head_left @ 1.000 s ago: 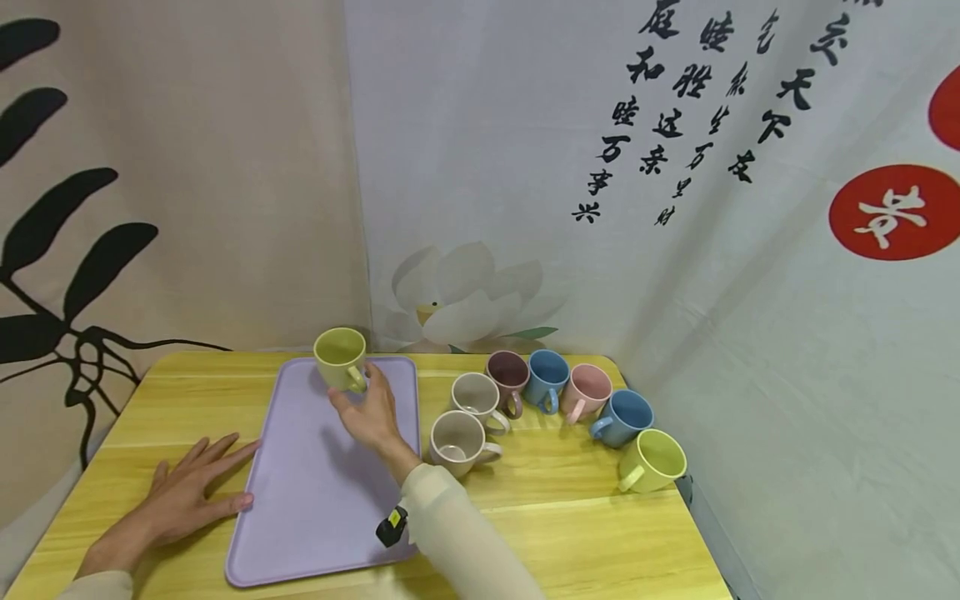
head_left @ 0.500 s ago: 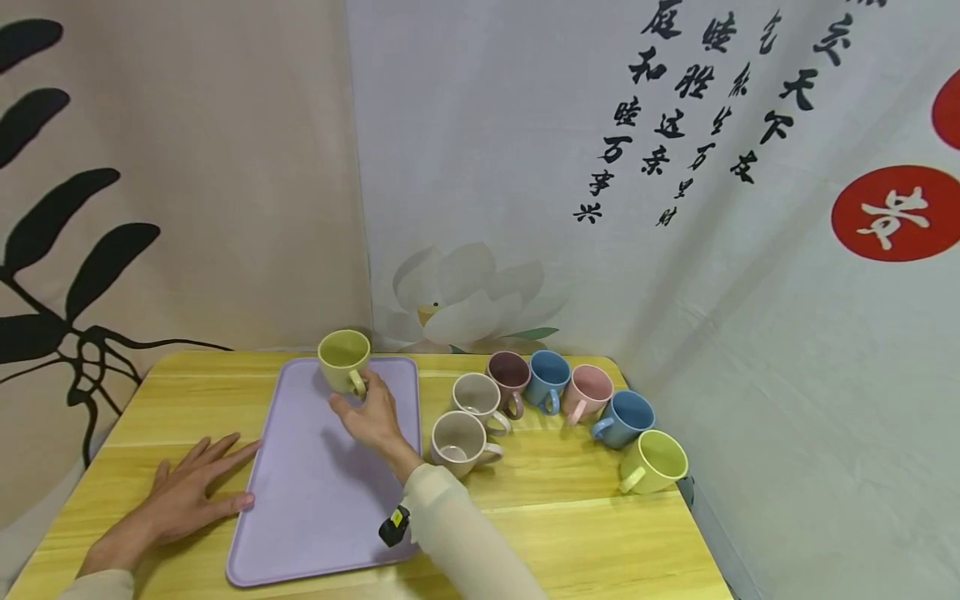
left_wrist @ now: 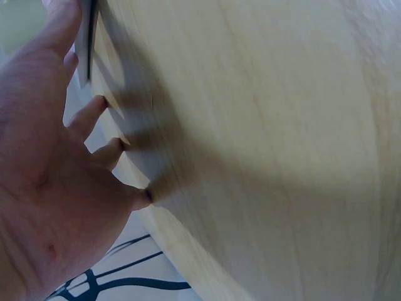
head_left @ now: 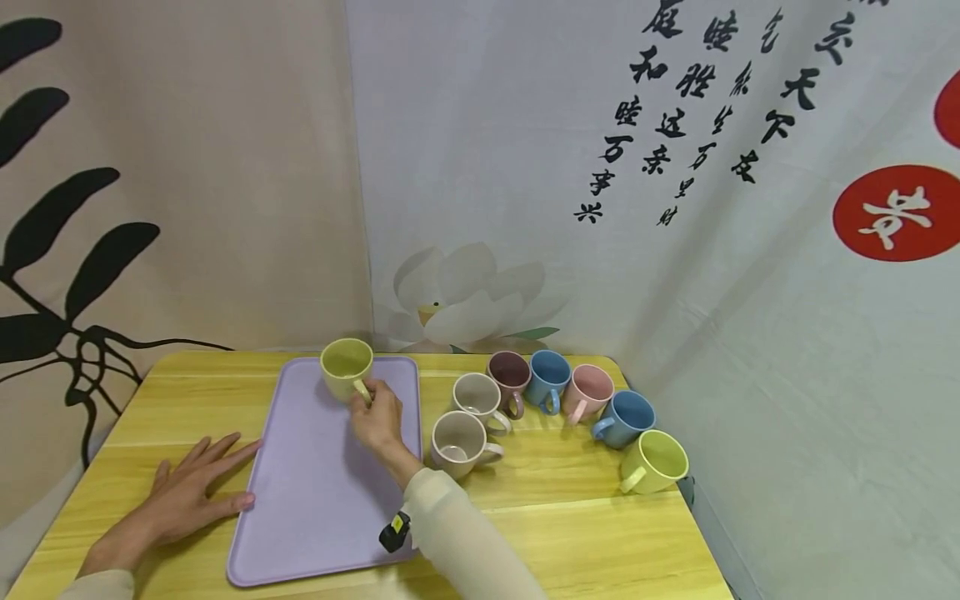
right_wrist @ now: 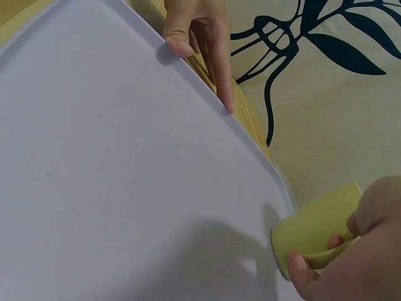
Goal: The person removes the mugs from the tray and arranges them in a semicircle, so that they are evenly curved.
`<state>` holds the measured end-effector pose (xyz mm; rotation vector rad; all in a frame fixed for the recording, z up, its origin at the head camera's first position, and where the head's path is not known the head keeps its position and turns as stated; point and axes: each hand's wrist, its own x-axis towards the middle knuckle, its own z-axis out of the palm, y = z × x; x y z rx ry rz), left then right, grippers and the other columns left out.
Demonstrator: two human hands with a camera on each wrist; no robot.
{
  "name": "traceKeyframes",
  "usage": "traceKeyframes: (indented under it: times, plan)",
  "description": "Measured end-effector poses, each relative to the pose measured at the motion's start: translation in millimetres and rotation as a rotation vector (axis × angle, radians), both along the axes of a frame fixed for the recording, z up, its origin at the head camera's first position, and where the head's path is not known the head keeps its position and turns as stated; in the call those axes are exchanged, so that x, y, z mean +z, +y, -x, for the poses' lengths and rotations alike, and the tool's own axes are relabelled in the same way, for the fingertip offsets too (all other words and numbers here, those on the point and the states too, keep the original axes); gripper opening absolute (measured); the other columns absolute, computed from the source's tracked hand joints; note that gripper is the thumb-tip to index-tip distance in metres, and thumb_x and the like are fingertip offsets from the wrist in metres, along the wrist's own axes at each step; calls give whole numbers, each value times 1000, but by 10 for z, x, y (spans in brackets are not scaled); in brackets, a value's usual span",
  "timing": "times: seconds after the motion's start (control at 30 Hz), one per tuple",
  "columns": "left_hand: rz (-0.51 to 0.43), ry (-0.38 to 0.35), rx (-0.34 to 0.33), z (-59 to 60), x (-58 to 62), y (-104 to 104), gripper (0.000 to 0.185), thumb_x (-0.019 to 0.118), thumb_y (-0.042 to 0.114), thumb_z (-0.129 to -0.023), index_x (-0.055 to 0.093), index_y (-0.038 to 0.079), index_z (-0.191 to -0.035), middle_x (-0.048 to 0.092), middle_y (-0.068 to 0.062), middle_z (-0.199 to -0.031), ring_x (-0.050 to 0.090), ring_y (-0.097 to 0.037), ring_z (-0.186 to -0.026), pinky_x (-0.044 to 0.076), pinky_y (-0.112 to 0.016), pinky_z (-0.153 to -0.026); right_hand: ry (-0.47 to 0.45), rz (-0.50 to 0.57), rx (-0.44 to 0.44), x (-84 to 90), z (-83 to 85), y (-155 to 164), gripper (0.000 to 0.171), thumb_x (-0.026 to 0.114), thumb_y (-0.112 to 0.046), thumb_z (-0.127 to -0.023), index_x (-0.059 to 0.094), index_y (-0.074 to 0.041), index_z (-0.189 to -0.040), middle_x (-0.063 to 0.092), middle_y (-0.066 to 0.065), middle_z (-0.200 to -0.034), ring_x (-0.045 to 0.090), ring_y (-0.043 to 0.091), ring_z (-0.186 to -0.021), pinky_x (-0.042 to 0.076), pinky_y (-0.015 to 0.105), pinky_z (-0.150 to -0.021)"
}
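Observation:
A yellow-green mug (head_left: 346, 372) is upright at the far end of a lilac tray (head_left: 315, 500), and my right hand (head_left: 378, 419) pinches its handle. In the right wrist view the base of the mug (right_wrist: 313, 229) is close to the tray surface; whether it touches cannot be told. My left hand (head_left: 176, 502) lies with spread, straight fingers at the tray's left side. Its thumb and index finger touch the tray rim, while the other fingertips rest on the table, as the left wrist view also shows.
Right of the tray stand two greyish-white mugs (head_left: 457, 440), a purple mug (head_left: 508, 375), two blue mugs (head_left: 628, 419), a pink mug (head_left: 588, 387) and another yellow-green mug (head_left: 654, 461). They form a curve on the wooden table (head_left: 585, 542). A printed curtain (head_left: 480, 167) hangs behind.
My right hand and the yellow-green mug have come slightly right, down and nearer to me. The left hand, the tray and the other mugs have stayed in place.

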<state>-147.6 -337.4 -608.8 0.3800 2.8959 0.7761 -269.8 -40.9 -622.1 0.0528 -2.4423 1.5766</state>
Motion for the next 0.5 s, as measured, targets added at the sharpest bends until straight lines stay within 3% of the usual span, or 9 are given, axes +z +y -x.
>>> traceKeyframes:
  times: [0.1,0.27,0.33,0.5]
  plan:
    - [8,-2,0,4,6,3,88,83,52,-100,45,25,-174,35,-42,-174,25,-83,-152,11,-107,-105,-11,5,-14,8,-28,21,14,78,-20,-102,82,-13,-113,76,-7,-89,63,-1,-81,58,25,-77]
    - [18,-10,2,17,11,5,88,82,53,-100,45,23,-174,34,-42,-175,24,-83,-152,11,-106,-105,-92,41,-9,419,-285,80,7,80,-13,-102,81,-7,-106,76,1,-86,60,4,-76,54,24,-69]
    - [16,-16,2,23,16,7,88,82,54,-100,45,22,-174,33,-43,-174,23,-84,-152,10,-106,-105,-124,50,-16,509,-354,99,5,80,-13,-103,80,-8,-104,75,1,-84,56,2,-74,51,21,-67]
    - [11,-17,0,17,17,12,87,81,54,-101,45,22,-174,33,-43,-174,23,-83,-152,10,-107,-105,-154,48,-13,567,-451,163,5,78,-12,-104,80,-8,-103,71,-1,-83,53,0,-72,46,18,-64]
